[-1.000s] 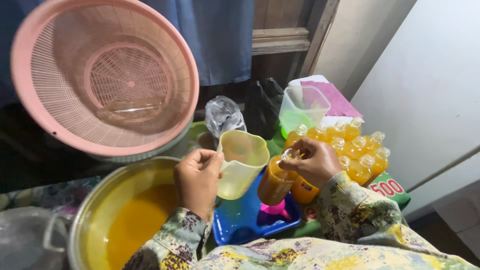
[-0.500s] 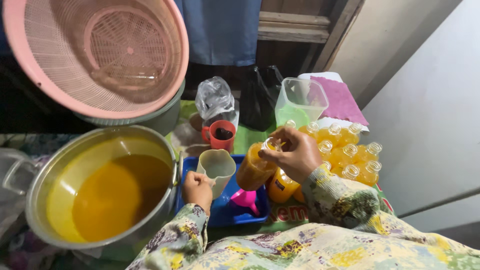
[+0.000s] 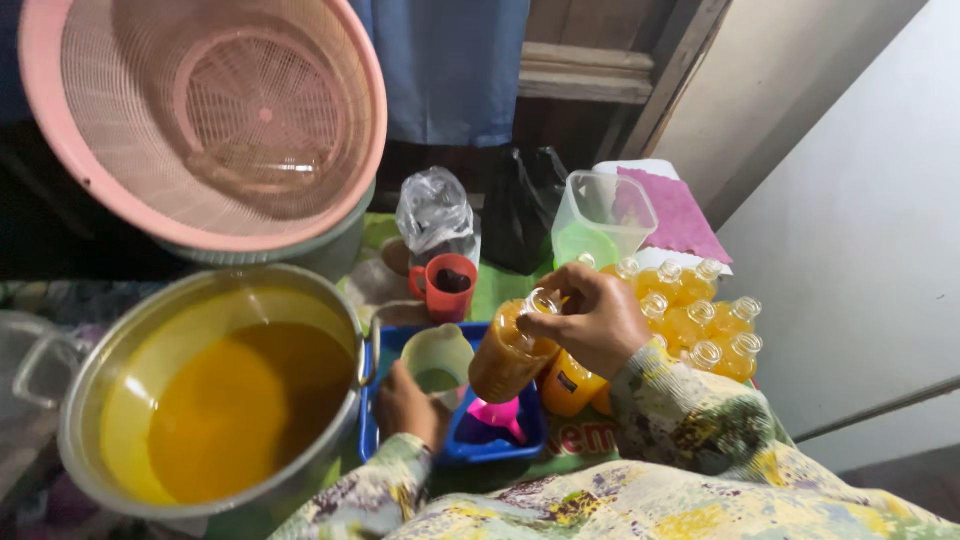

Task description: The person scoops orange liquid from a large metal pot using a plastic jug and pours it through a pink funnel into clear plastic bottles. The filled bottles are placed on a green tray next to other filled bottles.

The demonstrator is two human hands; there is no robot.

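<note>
Head view: right hand tilts orange-filled bottle

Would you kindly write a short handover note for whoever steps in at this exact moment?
Right hand: grips a clear plastic bottle filled with orange liquid near its open neck, tilted, above the blue plastic tray.
Left hand: holds a pale green plastic jug over the same tray.
Nearby: a pink funnel lies in the tray; a large metal pot of orange liquid sits to the left.
Done: a cluster of filled uncapped bottles stands to the right.
Left: the pot holds plenty of liquid; none of the bottles shows a cap.
</note>
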